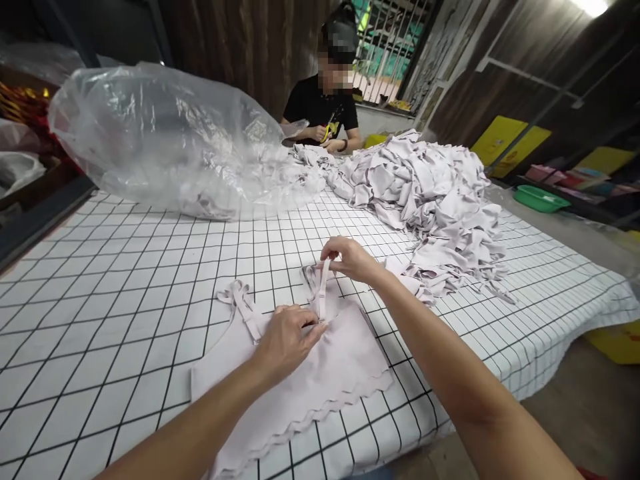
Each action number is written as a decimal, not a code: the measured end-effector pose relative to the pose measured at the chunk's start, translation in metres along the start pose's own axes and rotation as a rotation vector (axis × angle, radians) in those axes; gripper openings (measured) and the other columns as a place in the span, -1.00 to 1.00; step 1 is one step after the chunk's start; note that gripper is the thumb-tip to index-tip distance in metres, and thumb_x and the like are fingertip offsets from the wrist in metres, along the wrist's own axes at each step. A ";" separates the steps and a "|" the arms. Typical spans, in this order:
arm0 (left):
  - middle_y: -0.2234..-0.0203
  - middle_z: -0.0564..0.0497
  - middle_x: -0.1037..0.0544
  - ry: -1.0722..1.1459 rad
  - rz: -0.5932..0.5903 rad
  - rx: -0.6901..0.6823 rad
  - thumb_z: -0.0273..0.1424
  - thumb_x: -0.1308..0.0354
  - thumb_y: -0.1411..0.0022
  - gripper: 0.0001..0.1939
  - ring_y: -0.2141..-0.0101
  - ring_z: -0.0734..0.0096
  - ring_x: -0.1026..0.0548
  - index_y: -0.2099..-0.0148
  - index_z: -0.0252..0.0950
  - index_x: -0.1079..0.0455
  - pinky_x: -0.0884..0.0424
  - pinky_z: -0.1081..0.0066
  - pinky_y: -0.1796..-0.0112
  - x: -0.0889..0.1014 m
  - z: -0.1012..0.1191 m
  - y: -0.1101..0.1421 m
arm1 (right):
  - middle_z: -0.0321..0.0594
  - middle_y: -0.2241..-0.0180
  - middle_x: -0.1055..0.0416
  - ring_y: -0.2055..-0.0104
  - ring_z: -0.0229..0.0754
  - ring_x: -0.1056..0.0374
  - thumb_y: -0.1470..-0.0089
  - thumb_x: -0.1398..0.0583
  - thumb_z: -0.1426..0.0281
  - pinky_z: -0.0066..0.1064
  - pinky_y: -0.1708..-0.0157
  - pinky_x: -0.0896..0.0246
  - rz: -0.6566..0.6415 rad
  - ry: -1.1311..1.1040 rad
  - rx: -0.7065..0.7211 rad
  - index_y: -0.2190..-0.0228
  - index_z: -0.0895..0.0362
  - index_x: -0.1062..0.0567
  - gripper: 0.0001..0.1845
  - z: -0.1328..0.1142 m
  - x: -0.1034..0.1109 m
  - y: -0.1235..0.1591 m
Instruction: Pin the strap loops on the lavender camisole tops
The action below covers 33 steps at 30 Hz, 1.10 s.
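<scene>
Both of the worker's bare arms reached in from the near edge of the table, one from each side, and I could see them converge on a pale pinkish top [330,363]. It lay spread at the near middle of the checked tablecloth [150,267], its wavy hem towards the worker and its straps towards the far side.

The left forearm slanted up from the near left, low over the cloth and across the top. The left hand [287,339] was turned back-upward, its fingers bent and bunched, the thumb stretched out to the right; thumb and forefinger pinched the base of the right-hand strap [323,293] where it joined the top. The right forearm ran from the near right towards the far left, the wrist held higher above the table. The right hand [353,259] curled inward, gripping the upper end of that same strap between thumb and fingers, so the strap stood almost upright between the two hands. The other strap [242,307] lay looped and loose to the left, untouched.

Beyond, on the far right, rose a heap of similar pale cloth [415,180]; a big clear plastic bag [175,140] bulged at the far left. Across the table a co-worker [305,100] in black held yellow-handled scissors [327,132]
</scene>
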<state>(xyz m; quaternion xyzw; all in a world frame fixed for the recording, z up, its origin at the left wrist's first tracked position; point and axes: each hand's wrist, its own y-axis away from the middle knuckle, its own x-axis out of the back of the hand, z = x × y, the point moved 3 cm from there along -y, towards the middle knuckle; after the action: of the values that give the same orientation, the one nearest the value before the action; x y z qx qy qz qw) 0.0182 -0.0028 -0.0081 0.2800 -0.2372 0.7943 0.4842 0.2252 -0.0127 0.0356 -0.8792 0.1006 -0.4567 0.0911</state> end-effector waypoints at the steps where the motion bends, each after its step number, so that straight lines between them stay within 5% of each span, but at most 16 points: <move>1: 0.57 0.08 -0.42 -0.018 0.000 -0.010 -0.23 0.05 -0.35 -0.61 0.42 0.39 -0.36 0.49 -0.27 -0.30 -0.26 0.23 0.09 -0.001 0.000 0.000 | -0.33 0.53 -0.29 0.45 -0.30 -0.14 0.03 -0.31 0.13 -0.43 0.42 -0.04 -0.001 -0.088 -0.068 0.48 0.15 -0.43 -0.66 0.007 -0.006 -0.004; 5: 0.58 0.09 -0.35 -0.095 0.013 -0.036 -0.20 0.12 -0.38 -0.59 0.44 0.40 -0.31 0.49 -0.27 -0.21 -0.28 0.26 0.16 -0.003 -0.002 -0.001 | -0.45 0.65 -0.12 0.59 -0.39 0.04 0.09 -0.30 0.03 -0.49 0.59 0.15 0.062 -0.385 -0.241 0.55 0.14 -0.33 -0.54 0.030 -0.029 -0.015; 11: 0.53 0.06 -0.36 -0.237 0.033 -0.043 -0.26 0.13 -0.39 -0.66 0.40 0.33 -0.34 0.42 -0.26 -0.21 -0.31 0.23 0.21 -0.007 0.000 0.000 | -0.43 0.65 -0.23 0.62 -0.38 -0.07 0.17 -0.34 0.07 -0.51 0.63 0.08 0.103 -0.492 -0.286 0.54 0.13 -0.33 -0.57 0.043 -0.049 -0.019; 14: 0.32 -0.04 -0.45 -0.304 0.101 -0.035 -0.33 0.04 -0.35 -0.82 0.25 0.22 -0.40 0.11 -0.29 -0.31 -0.35 0.16 0.16 -0.008 0.003 0.001 | -0.39 0.61 -0.33 0.60 -0.36 -0.17 0.11 -0.30 0.18 -0.51 0.61 0.00 0.088 -0.367 -0.282 0.51 0.13 -0.36 -0.69 0.044 -0.053 -0.015; 18: -0.15 -0.20 -0.28 -0.406 0.176 -0.111 -0.32 -0.04 -0.32 -0.42 -0.12 0.04 -0.25 -0.31 -0.30 -0.01 -0.26 0.03 -0.08 -0.012 0.005 0.004 | -0.40 0.62 -0.31 0.54 -0.35 -0.25 0.10 -0.27 0.36 -0.54 0.54 -0.05 0.095 -0.280 -0.269 0.53 0.14 -0.36 -0.82 0.044 -0.052 -0.011; 21: -0.28 -0.15 -0.16 -0.492 0.081 -0.158 -0.23 0.03 -0.36 -0.45 -0.26 -0.05 -0.06 -0.33 -0.28 -0.04 -0.15 -0.03 -0.16 -0.018 0.002 0.005 | -0.39 0.58 -0.34 0.52 -0.35 -0.26 0.12 -0.28 0.37 -0.54 0.52 -0.07 0.089 -0.273 -0.285 0.51 0.14 -0.38 -0.84 0.046 -0.050 -0.012; 27: -0.33 -0.09 -0.08 -0.563 -0.070 -0.166 -0.10 0.15 -0.39 -0.44 -0.30 -0.08 0.01 -0.32 -0.24 -0.11 -0.10 -0.06 -0.18 -0.021 -0.001 0.004 | -0.30 0.41 -0.45 0.40 -0.32 -0.33 0.15 -0.28 0.47 -0.49 0.38 -0.22 0.026 -0.238 -0.325 0.37 0.16 -0.45 -0.80 0.049 -0.033 -0.014; 33: -0.34 -0.08 -0.06 -0.566 -0.077 -0.185 -0.08 0.16 -0.39 -0.42 -0.31 -0.10 0.04 -0.33 -0.23 -0.11 -0.08 -0.07 -0.18 -0.020 -0.003 0.002 | -0.19 0.27 -0.46 0.32 -0.24 -0.31 -0.01 -0.26 0.32 -0.40 0.33 -0.19 0.141 0.072 -0.351 0.33 0.14 -0.46 -0.83 0.008 0.010 0.057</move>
<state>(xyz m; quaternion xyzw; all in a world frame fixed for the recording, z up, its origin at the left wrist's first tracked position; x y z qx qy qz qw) 0.0228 -0.0143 -0.0238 0.4538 -0.4233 0.6408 0.4519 0.2323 -0.0699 0.0249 -0.8554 0.2432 -0.4559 -0.0353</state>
